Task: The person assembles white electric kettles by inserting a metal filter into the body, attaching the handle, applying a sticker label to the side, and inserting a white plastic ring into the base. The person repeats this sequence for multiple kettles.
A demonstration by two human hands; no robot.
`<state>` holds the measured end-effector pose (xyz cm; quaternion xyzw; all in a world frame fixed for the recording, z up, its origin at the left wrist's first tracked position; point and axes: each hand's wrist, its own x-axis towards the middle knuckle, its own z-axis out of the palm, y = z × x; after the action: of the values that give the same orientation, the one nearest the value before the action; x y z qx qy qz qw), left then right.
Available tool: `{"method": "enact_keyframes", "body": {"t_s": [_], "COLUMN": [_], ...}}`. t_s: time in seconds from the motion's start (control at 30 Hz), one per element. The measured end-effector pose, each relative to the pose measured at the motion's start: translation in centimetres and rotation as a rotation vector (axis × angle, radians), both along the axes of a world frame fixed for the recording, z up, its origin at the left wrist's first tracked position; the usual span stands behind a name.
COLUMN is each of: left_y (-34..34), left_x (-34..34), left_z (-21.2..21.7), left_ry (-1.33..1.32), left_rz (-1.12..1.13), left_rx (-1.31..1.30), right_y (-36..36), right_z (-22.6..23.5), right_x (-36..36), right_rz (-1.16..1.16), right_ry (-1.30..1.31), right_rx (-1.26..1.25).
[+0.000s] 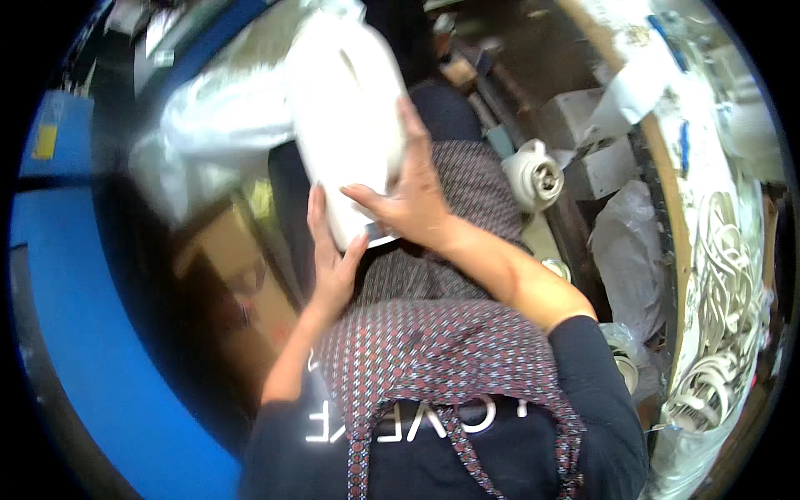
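A long white object with a smooth rounded body [346,108] is held up in front of me; it is blurred and its exact kind does not show. My right hand [414,196] grips its right side, the thumb laid across the near part. Lower down, my left hand [332,271] clasps the near left end between thumb and fingers. A small dark patch [379,231] shows at that near end. Behind and left of the object lies a bundle in clear plastic wrap [225,117]. A patterned apron [450,342] covers my lap below the hands.
A blue surface [100,333] curves along the left. Beside it stands a cardboard box [237,250]. To the right are a round white part with an open core [533,177], a clear plastic bag [632,258], and a wooden-edged bench with tangled white strips [721,283].
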<state>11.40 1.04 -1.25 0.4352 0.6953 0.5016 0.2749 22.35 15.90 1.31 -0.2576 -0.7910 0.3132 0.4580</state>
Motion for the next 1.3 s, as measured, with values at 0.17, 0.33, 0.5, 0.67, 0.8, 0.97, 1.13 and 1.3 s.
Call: {"method": "enact_keyframes", "body": {"t_s": [0.17,0.33,0.5,0.67,0.8,0.97,1.13,1.3], "left_y": [0.3,6.1,10.9,14.0,13.5,11.8,11.6,10.8], "left_x": [-3.7,-13.3,-12.6,-3.3,-8.4,-8.9,-9.3,-11.9], "left_z": [1.1,5.3,14.5,18.4,16.6,14.0,13.4,14.7], "left_ry": [-0.241,-0.571,-0.125,-0.335,-0.286,-0.467,-0.445,-0.341], "left_rz": [0.062,-0.129,-0.219,-0.458,-0.777,-0.700,-0.681,-0.688], "left_rx": [0.107,0.411,0.322,0.449,0.273,0.301,0.194,0.287], "right_y": [2.7,4.2,9.5,7.4,5.4,4.2,4.0,3.7], "right_z": [-3.1,0.8,8.4,16.0,16.5,16.0,14.5,16.8], "right_x": [0.7,6.6,2.9,0.1,-0.2,-0.6,-0.8,-2.0], "right_rz": [0.212,0.478,0.347,0.395,0.467,0.477,0.501,0.564], "right_ry": [0.167,0.184,-0.068,0.259,0.088,-0.041,-0.011,-0.058], "right_rx": [-0.332,-0.252,-0.149,0.314,0.525,0.547,0.515,0.555]}}
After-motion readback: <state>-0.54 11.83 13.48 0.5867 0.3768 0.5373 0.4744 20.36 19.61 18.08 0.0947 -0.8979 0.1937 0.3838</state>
